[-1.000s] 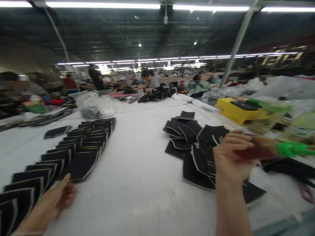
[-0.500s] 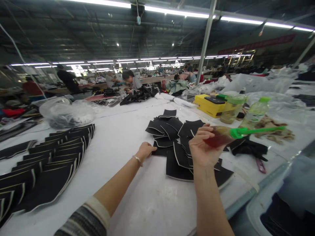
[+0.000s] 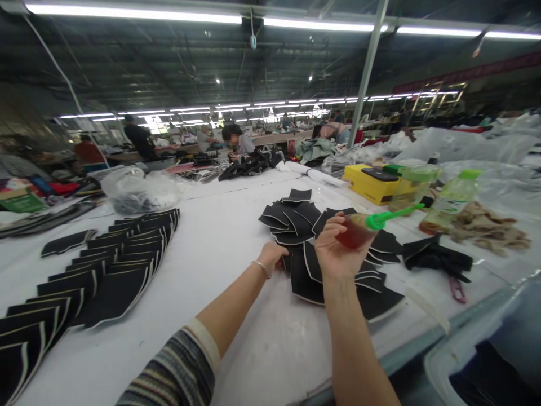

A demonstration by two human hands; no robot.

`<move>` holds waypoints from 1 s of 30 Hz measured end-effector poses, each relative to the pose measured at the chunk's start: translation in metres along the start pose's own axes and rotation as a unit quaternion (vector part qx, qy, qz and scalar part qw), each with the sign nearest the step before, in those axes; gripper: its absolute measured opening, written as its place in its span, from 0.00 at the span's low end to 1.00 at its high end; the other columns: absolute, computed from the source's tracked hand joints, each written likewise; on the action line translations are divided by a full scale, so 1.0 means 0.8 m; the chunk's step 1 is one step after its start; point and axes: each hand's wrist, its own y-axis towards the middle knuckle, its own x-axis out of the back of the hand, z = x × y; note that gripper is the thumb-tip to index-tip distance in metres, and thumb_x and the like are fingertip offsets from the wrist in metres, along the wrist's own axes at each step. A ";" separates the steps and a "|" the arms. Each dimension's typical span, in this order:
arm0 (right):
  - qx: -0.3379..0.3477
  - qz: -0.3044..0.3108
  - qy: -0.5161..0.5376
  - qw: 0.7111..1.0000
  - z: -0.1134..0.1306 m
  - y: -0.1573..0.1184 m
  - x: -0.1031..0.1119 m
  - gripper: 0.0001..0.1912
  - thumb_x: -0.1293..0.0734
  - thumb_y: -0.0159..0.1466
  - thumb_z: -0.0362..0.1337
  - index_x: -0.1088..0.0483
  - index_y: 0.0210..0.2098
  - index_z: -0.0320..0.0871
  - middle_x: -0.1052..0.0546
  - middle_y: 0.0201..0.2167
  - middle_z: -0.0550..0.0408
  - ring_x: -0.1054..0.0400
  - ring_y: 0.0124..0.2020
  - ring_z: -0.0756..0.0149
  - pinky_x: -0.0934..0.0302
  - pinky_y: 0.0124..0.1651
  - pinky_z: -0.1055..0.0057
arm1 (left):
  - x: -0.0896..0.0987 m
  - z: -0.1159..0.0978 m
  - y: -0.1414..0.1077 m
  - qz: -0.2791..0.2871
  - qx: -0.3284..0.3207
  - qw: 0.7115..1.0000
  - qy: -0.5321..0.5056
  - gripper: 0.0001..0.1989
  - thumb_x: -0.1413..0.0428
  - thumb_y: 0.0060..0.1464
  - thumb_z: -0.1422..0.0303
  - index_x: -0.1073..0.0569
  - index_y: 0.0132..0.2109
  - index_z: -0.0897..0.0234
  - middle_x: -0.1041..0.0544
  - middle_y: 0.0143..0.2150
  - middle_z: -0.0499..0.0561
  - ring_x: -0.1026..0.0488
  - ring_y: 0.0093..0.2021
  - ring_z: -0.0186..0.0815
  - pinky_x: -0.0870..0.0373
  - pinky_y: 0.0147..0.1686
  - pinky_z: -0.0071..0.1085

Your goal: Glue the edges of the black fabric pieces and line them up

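My right hand [image 3: 340, 245] is wrapped round a clear squeeze bottle [image 3: 357, 231] of reddish-brown liquid, its green nozzle pointing right. The bottle is held above a loose pile of black pieces [image 3: 306, 285] with pale edges. At the pile's left edge, my left hand [image 3: 271, 257] pinches the edge of a black piece, mostly hidden behind the fingers. Overlapping rows of similar black pieces [image 3: 116, 296] lie at the left on the white table [image 3: 203, 242].
A yellow box [image 3: 367, 185], a bottle with a green cap [image 3: 454, 197], a brown cloth [image 3: 486, 228] and black fabric [image 3: 437, 256] lie at the right. A plastic bag [image 3: 141, 192] sits back left. People are in the background.
The view has turned slightly left. My left hand has moved in closer to the pile. My right hand has shifted left with the bottle, still over the pile.
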 end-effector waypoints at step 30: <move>-0.086 -0.183 -0.356 0.912 -0.113 -0.019 0.042 0.26 0.35 0.57 0.61 0.28 0.35 0.43 0.23 0.32 0.53 0.24 0.32 0.62 0.25 0.31 0.65 | 0.244 0.093 -0.297 0.052 -0.095 0.802 0.588 0.21 0.46 0.51 0.74 0.27 0.54 0.65 0.30 0.53 0.62 0.32 0.52 0.50 0.37 0.54 0.43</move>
